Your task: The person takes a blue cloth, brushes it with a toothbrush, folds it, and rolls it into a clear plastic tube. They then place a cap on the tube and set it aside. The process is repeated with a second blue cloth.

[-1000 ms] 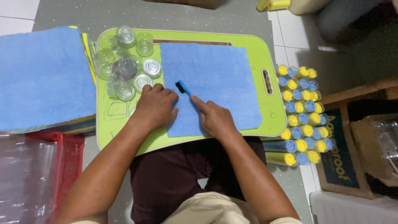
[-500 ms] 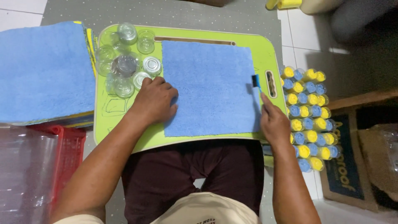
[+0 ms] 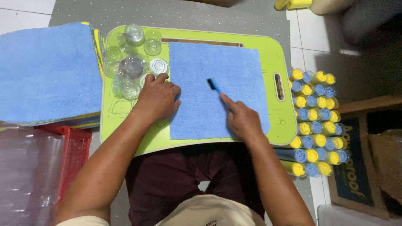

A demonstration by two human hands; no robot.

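Blue cloth point(image 3: 222, 90) lies flat on the green lap tray point(image 3: 276, 54). Left hand point(image 3: 157, 98) presses fingers-down on its left edge, likely pinning it against sliding. Right hand point(image 3: 243, 119) pinches a small blue brush point(image 3: 214, 85), tip on the cloth's middle; clear jars point(image 3: 132, 67) cluster at the tray's left corner, off the cloth.

cloth: blue point(image 3: 234, 79), square, fuzzy; spread flat on the green lap tray point(image 3: 278, 54), filling its middle and right part; near edge close to the tray's near rim.
brush: small point(image 3: 214, 85), blue handle with a dark tip; lies tilted on the cloth's middle, dark tip pointing far-left.
right hand: point(image 3: 243, 119) rests on the cloth's near-right part, fingers point(image 3: 226, 100) gripping the brush's near end.
left hand: point(image 3: 158, 98) pressed flat on the cloth's left edge, partly on the tray.
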